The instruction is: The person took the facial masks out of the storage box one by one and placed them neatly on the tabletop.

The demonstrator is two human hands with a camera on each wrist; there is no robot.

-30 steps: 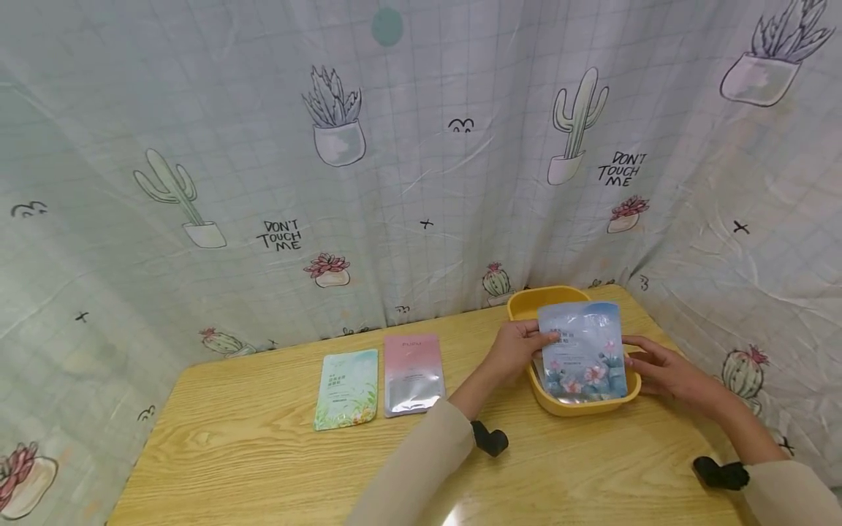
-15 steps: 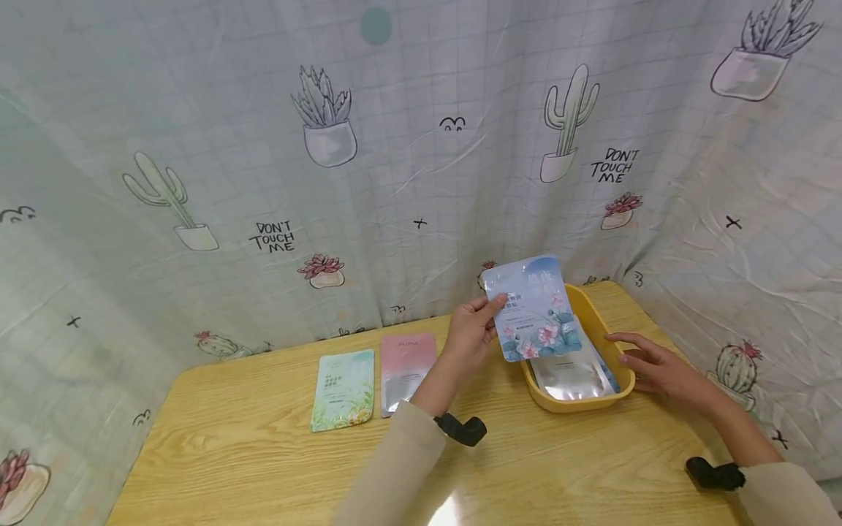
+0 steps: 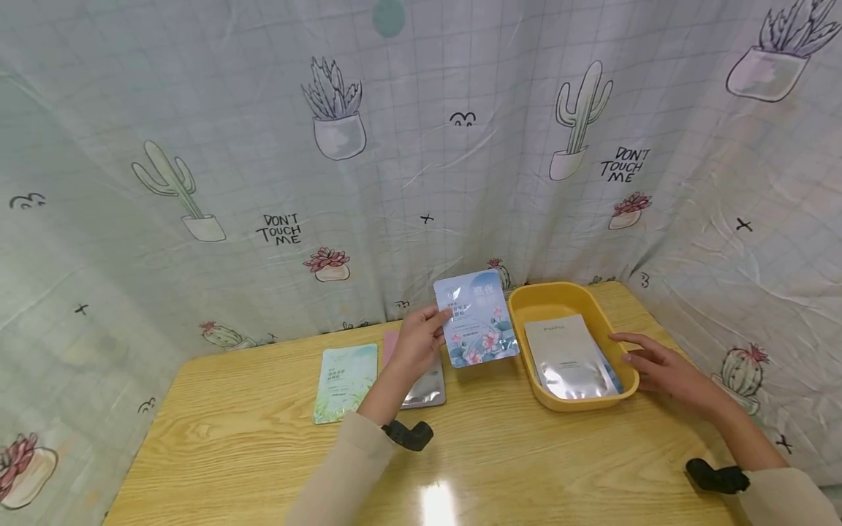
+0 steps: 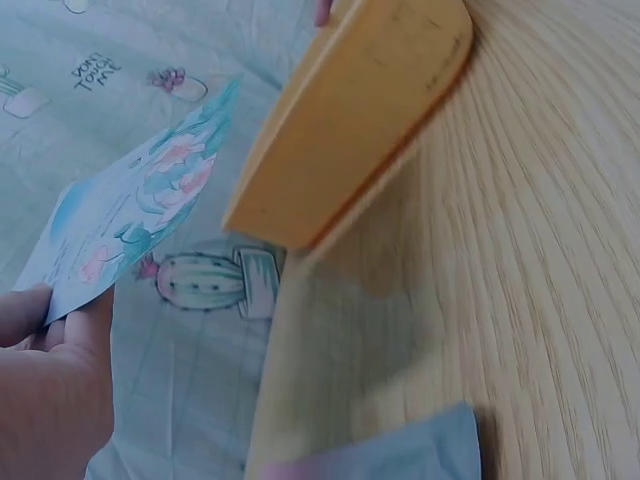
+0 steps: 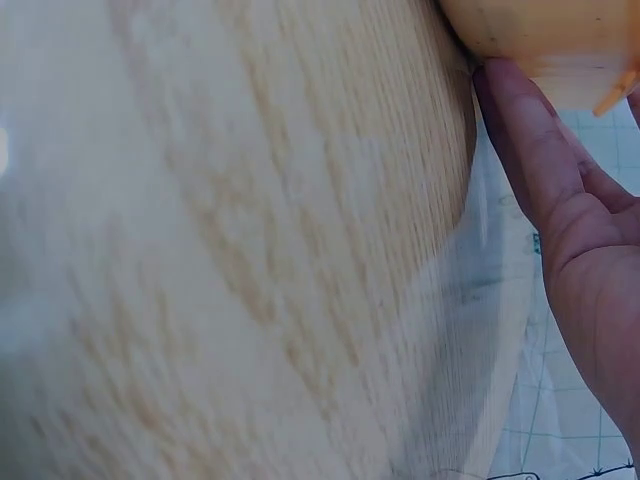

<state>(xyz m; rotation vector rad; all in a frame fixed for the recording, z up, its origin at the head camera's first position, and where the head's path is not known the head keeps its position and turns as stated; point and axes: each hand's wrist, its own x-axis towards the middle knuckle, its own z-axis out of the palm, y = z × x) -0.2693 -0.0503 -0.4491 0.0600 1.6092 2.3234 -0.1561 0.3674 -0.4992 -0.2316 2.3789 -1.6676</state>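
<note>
My left hand (image 3: 416, 340) pinches a blue sheet mask packet (image 3: 478, 321) with pink flowers by its left edge, thumb on the front. In the left wrist view this packet (image 4: 140, 205) is raised above the table, apart from the yellow basket (image 4: 345, 130). My right hand (image 3: 667, 372) rests with extended fingers against the right side of the basket (image 3: 549, 394); the right wrist view shows its fingertips (image 5: 505, 80) at the wall. Inside the basket lies a silvery white packet (image 3: 569, 354), over another one with a blue edge.
Left of the basket, a green packet (image 3: 345, 383) lies flat on the wooden table (image 3: 250, 438). Beside it is a pink and silver packet (image 3: 427, 387), partly covered by my left hand. A cactus-print curtain (image 3: 395, 168) hangs behind the table.
My left hand has lifted the blue sheet mask packet out of the basket and carried it left, uncovering the silvery white packet. My right hand has stayed at the basket's right side.
</note>
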